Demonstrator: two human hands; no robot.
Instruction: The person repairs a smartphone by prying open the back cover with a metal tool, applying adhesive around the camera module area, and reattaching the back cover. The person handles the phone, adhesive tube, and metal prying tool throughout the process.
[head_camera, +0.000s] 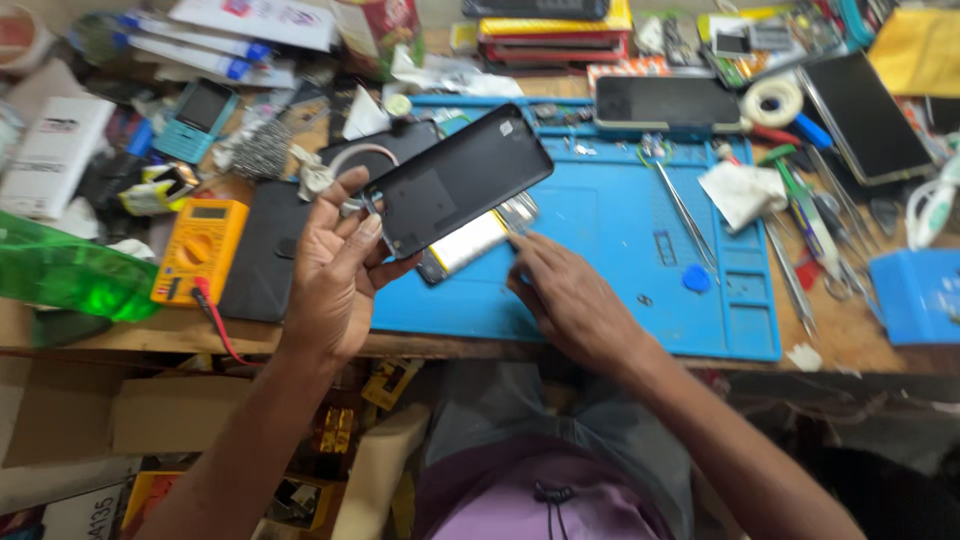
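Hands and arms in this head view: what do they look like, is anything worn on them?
Both the left hand and the right hand are bare: no gloves, rings or watch show. The forearms are uncovered too, with no sleeves reaching into view. Lower down, a purple top with a dark drawstring covers the person's body.

A yellow multimeter (198, 248) lies left of the blue repair mat (620, 250), and its red lead (218, 325) hangs over the bench edge. A small teal keypad phone (196, 119) lies beyond the multimeter. On the far edge of the mat rests a dark smartphone (666, 102). Steel tweezers (686, 212) lie on the mat, near a blue plastic pick (697, 278). Just off the mat's far right corner stands a roll of tape (773, 100). A white cloth (740, 191) covers the mat's right edge.
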